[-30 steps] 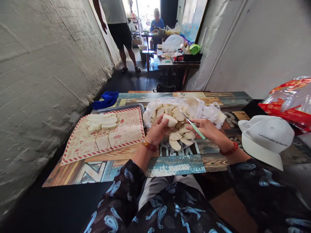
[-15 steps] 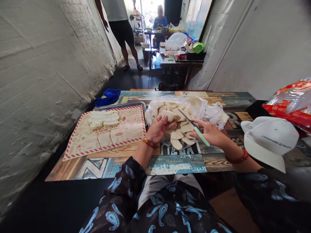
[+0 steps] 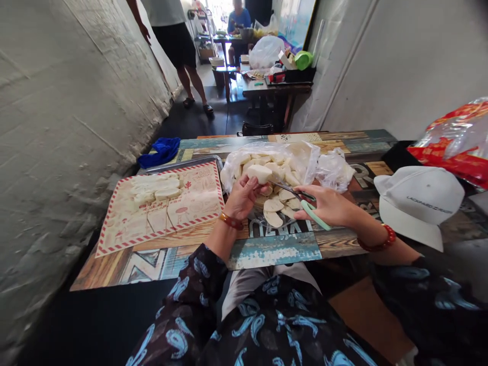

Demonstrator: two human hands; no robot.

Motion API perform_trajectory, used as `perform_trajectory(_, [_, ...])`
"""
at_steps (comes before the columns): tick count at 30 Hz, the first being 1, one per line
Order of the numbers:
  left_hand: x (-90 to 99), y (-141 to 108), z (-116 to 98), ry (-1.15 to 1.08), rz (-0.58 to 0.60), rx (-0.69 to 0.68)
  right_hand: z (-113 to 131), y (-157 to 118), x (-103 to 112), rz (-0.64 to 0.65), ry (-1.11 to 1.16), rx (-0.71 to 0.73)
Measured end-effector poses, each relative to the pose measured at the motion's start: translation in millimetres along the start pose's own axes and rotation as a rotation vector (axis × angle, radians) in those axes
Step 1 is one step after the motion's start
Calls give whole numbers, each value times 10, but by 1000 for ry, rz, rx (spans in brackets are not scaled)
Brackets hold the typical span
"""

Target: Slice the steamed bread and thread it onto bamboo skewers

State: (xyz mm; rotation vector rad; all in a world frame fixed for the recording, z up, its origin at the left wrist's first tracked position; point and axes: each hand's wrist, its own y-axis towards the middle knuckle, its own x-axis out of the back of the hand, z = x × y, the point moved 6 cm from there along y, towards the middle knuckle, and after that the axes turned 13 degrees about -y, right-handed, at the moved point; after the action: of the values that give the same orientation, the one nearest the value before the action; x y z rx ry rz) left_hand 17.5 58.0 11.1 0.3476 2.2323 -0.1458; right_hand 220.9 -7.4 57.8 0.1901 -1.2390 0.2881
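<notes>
My left hand (image 3: 244, 197) pinches a thick, pale bread-like piece (image 3: 260, 174), perhaps steamed bun, above the pile. In my right hand (image 3: 330, 204) is a pair of scissors (image 3: 315, 215) with a light green handle, its handles spread apart. The blades point left and reach the right end of the piece; whether they bite into it I cannot tell. Around and beneath lies a clear plastic bag (image 3: 308, 155) holding several whole pieces. Flat half-round slices (image 3: 273, 219) lie in front of them. To the left, several pale pieces (image 3: 168, 193) rest on a printed paper sheet (image 3: 129, 234).
The paper covers a metal tray (image 3: 217, 161). A blue cloth (image 3: 160, 151) is behind it. At right are a crumpled plastic bag (image 3: 335, 170), a white cap (image 3: 419, 203) and a red-and-clear package (image 3: 450, 147). A standing person (image 3: 177, 48) and a seated person (image 3: 239, 23) are farther back.
The camera view has shifted slightly. The scissors have swung lower and their handles have spread. The piece in my left hand has turned and now looks shorter and thicker.
</notes>
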Motion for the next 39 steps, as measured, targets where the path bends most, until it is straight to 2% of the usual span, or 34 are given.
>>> perform_trajectory(12, [59,26,54,161,13,-99,19,110,-24,57,-43,-37])
perform_trajectory(19, [37,12,52,205,40,-97,-33,112,-58,114,-3,-22])
perform_trajectory(32, [-20,10,67,145,82,-35,-111,-20,-53,-46,87,26])
perform_trajectory(35, [-41,3,75,118,100,-4,-124,-35,-49,-81,87,12])
perform_trajectory(39, [-15,4,97,115,69,4,-126,-35,-47,-81,49,-22])
